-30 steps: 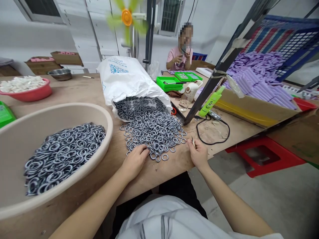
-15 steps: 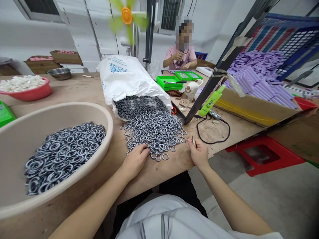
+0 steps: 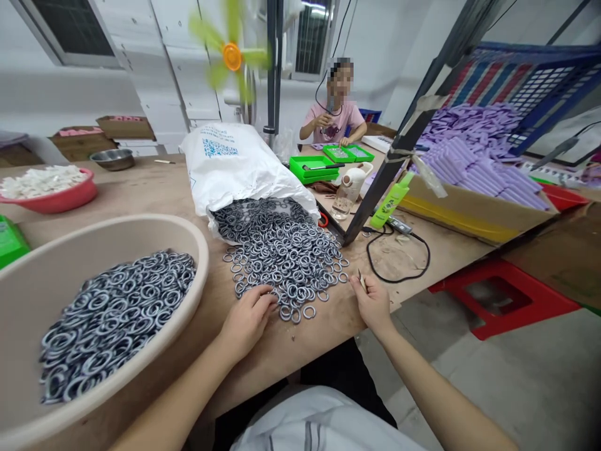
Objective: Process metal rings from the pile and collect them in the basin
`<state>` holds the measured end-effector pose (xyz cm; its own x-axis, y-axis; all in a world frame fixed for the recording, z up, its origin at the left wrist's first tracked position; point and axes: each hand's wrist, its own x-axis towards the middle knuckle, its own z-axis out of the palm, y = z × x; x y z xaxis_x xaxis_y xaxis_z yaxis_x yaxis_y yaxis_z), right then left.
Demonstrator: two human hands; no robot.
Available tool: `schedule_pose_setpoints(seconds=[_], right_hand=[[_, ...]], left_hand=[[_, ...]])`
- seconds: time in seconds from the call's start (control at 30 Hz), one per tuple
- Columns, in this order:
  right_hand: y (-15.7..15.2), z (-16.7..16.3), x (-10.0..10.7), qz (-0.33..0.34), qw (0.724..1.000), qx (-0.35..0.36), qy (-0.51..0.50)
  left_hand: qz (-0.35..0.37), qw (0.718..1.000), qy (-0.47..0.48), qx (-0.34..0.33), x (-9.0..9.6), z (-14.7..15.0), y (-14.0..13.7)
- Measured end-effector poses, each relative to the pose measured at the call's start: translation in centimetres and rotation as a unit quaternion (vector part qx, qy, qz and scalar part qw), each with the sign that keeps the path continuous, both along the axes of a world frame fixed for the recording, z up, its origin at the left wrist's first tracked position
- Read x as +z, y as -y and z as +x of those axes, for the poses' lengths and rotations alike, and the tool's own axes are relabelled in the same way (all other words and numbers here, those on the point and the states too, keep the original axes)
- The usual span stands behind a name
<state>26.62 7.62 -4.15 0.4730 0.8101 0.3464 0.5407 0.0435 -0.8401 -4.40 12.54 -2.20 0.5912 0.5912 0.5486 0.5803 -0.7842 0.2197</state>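
Note:
A heap of grey rings (image 3: 300, 263) spills from the mouth of a white woven sack (image 3: 235, 166) onto the wooden table. At the heap's front left edge is my left hand (image 3: 248, 319), fingers curled and pressed together against the rings. Whatever its fingertips pinch is hidden. My right hand (image 3: 373, 307), to the right of the heap, is closed around a small knife (image 3: 361, 281) with a pale handle, its dark blade tip pointing up. On my left, a large beige basin (image 3: 200, 250) holds many more of these rings (image 3: 122, 319).
A slanted dark metal post (image 3: 380, 200) rises beyond my right hand, near a black cable (image 3: 399, 280) and a green bottle (image 3: 390, 202). A carton of purple pieces (image 3: 460, 216) stands at right. Across the table sits a co-worker in pink (image 3: 335, 125) by green trays (image 3: 312, 169).
The camera view has tilted up a little, so everything sits lower in the picture. My left hand has drawn slightly back at the heap's edge. My right hand still holds the knife.

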Motion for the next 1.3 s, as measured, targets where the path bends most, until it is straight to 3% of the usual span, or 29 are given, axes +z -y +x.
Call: schedule_pose_setpoints(seconds=[0.2, 0.53, 0.8, 1.07, 1.3], right_hand=[[0.0, 0.4, -0.6, -0.020, 0.997, 0.029, -0.071], [-0.2, 0.3, -0.3, -0.085, 0.981, 0.075, -0.158], [-0.4, 0.4, -0.4, -0.103, 0.982, 0.101, -0.119], [-0.7, 0.4, -0.8, -0.097, 0.986, 0.106, -0.084], [-1.7, 0.7, -1.8, -0.061, 0.994, 0.080, -0.050]], left_hand=[[0.024, 0.999, 0.029, -0.024, 0.6, -0.2, 0.1], [-0.035, 0.997, 0.067, -0.034, 0.8, 0.5, -0.1], [-0.069, 0.984, 0.158, -0.030, -2.1, -0.4, 0.0], [-0.078, 0.978, 0.189, -0.041, -0.6, -0.8, 0.0], [-0.091, 0.969, 0.229, -0.026, -1.0, -0.9, 0.0]])
